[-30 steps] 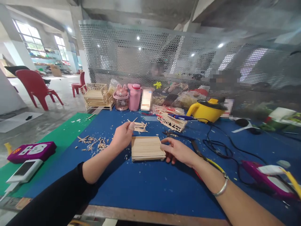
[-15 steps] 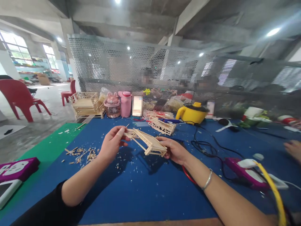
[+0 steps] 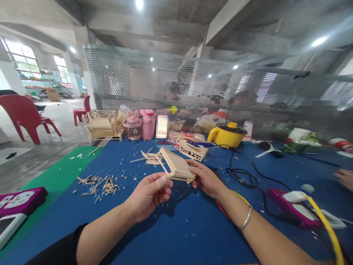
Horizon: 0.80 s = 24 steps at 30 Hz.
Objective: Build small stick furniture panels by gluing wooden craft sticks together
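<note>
A small table-like model of pale wooden sticks (image 3: 179, 165) is held tilted above the blue tabletop. My right hand (image 3: 206, 178) grips its right side, with fingers partly hidden behind it. At its near left corner, my left hand (image 3: 153, 189) is closed, thumb and fingertips pinching the end of the frame. A pale wrap circles the left thumb. Loose thin sticks (image 3: 152, 158) lie just behind the model. Farther back rests another stick-built piece (image 3: 191, 149) with a railing-like side.
Cut stick scraps (image 3: 109, 186) lie at left. A larger stick model (image 3: 103, 125), pink bottle (image 3: 149, 125), phone (image 3: 161, 127) and yellow pot (image 3: 227, 135) line the back. Black cables (image 3: 242, 173) and a purple power strip (image 3: 292, 209) are at right, near another person's hand (image 3: 344, 178).
My left hand has moved right and toward me, from beside the loose sticks to the model's near left corner. The model is turned slightly; my right hand still holds it.
</note>
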Motion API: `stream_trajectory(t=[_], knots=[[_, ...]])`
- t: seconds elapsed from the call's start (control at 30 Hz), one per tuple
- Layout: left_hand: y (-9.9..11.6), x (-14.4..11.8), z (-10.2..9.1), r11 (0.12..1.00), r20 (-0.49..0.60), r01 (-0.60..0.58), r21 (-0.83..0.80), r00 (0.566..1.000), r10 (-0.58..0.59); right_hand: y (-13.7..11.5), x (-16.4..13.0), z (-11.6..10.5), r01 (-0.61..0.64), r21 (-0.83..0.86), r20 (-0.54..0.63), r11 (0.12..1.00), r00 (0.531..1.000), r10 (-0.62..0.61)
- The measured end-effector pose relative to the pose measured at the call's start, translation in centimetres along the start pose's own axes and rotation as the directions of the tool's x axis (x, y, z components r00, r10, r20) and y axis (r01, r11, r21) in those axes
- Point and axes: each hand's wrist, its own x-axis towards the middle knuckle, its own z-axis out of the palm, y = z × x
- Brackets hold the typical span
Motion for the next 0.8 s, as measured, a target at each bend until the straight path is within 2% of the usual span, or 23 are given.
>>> stream_trajectory(t=[0.27, 0.43, 0.67, 0.8], knots=[[0.9, 1.1, -1.2, 1.0, -0.081, 0.016, -0.013, 0.997, -0.017, -0.4, -0.3, 0.2, -0.058, 0.11, -0.117, 0.992, 0.991, 0.071], [1.3, 1.5, -1.7, 1.0, -0.138, 0.007, 0.011, 0.99, -0.005, -0.6, -0.6, 0.7, -0.142, 0.167, -0.096, 0.976, 0.983, 0.159], [1.1, 2.1, -3.1, 0.979, -0.181, 0.037, 0.202, 0.983, 0.0, -0.7, -0.4, 0.0, -0.117, 0.183, -0.121, 0.976, 0.983, 0.141], [1.4, 2.5, -4.0, 0.947, -0.199, 0.022, 0.321, 0.979, 0.045, -0.9, -0.5, -0.1, -0.113, 0.139, -0.14, 0.984, 0.981, 0.132]])
